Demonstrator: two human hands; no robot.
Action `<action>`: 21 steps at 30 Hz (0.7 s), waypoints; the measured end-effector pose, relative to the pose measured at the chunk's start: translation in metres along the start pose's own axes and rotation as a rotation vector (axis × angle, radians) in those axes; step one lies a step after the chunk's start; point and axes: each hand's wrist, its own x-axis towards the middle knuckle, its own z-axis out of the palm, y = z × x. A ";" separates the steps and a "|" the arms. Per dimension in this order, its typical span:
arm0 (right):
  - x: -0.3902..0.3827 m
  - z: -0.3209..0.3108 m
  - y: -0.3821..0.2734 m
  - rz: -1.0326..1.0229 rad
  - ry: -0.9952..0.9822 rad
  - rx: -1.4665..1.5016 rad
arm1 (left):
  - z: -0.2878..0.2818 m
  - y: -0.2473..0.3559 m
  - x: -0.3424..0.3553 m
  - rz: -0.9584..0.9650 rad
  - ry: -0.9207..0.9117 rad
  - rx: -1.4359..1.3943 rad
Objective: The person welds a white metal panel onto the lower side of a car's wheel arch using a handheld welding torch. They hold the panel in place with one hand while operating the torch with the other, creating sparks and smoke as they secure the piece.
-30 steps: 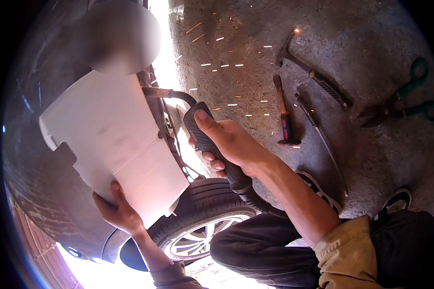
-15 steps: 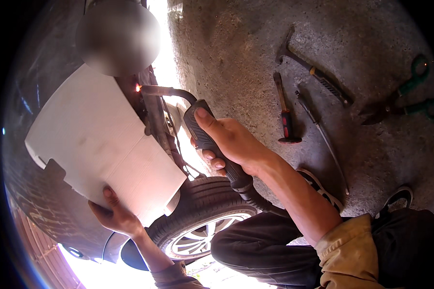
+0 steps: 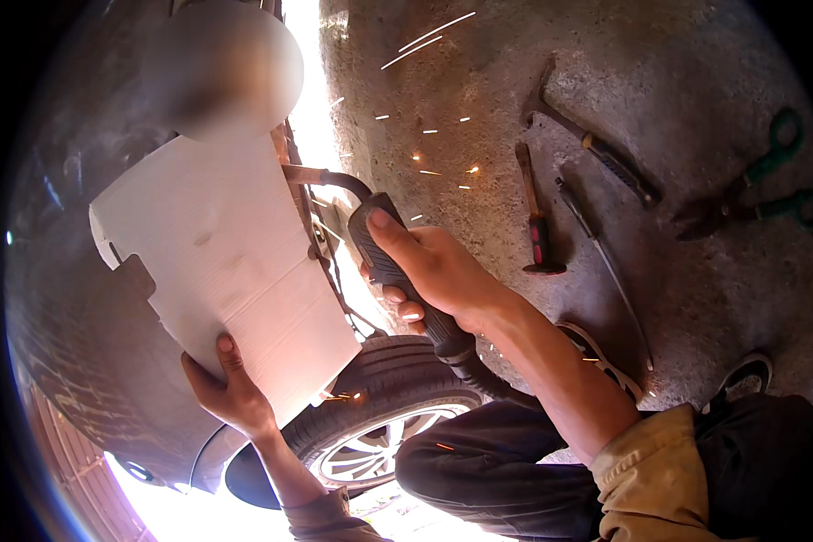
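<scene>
Rocks a tan right sleeve [image 3: 652, 468] with a seamed cuff, kinda wrinkly dark trousers [image 3: 497, 465], dark shoes [image 3: 753, 365] with pale edging.

white sheet [image 3: 230, 253] shifted right, over where red glow showed; sparks [image 3: 473, 170] back.

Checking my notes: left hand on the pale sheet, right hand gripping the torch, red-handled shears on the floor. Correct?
The shears on the floor have green handles, not red, as the head view shows; the left hand is on the pale sheet and the right hand grips the torch, as noted.
</scene>
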 end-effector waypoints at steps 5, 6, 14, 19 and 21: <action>-0.005 0.001 -0.006 0.018 -0.012 0.045 | 0.000 0.002 0.000 0.033 0.038 0.038; -0.006 0.001 -0.005 0.022 -0.010 0.043 | -0.001 0.002 -0.001 0.040 0.071 0.038; -0.007 -0.004 -0.001 0.025 0.015 0.047 | -0.007 -0.003 0.002 0.018 0.198 -0.058; -0.004 -0.001 0.001 0.008 0.005 0.032 | -0.008 0.000 0.000 0.002 0.197 -0.044; -0.003 0.000 0.001 0.002 0.002 0.023 | -0.009 -0.003 -0.001 -0.002 0.194 -0.044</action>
